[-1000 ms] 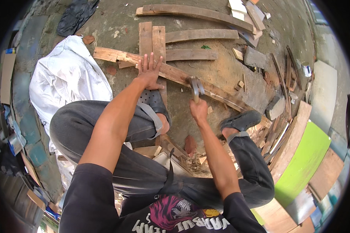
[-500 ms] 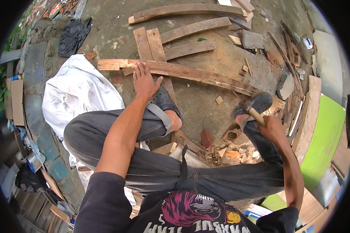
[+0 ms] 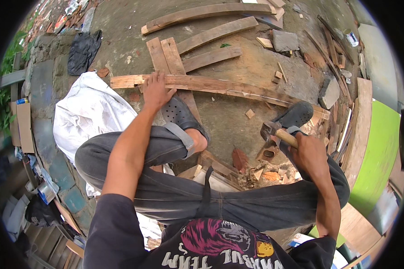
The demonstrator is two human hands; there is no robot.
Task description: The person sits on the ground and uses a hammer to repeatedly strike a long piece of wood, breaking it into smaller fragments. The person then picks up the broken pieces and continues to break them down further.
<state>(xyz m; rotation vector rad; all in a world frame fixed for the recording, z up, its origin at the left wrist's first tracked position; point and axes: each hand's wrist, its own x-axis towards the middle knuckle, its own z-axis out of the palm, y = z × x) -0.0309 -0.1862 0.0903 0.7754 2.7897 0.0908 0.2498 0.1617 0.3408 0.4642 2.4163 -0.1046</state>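
Note:
A long, narrow wooden plank (image 3: 229, 86) lies crosswise before me, its left end bare and splintered. My left hand (image 3: 156, 93) rests on it near that end, fingers curled over the far edge and thumb apart on the near side. On the right, my right hand (image 3: 310, 154) is closed around the wooden handle of a hammer (image 3: 286, 137). The metal head points left, above the ground beside my right shoe (image 3: 297, 114). Two shorter boards (image 3: 173, 56) run under the plank close to my left hand. My left shoe (image 3: 182, 114) is just on the near side of the plank.
Several loose boards (image 3: 211, 13) lie farther out. A white sack (image 3: 92, 112) and a black plastic bag (image 3: 84, 53) are at left. Stone blocks (image 3: 330, 93), wood scraps and a green panel (image 3: 376, 152) line the right side. Between my legs lie wood chips and a dry leaf (image 3: 239, 159).
My right hand has brought the hammer slightly left and lower, with its head now farther from the right shoe. My left hand's fingers have gone from stretched out to more curled on the plank.

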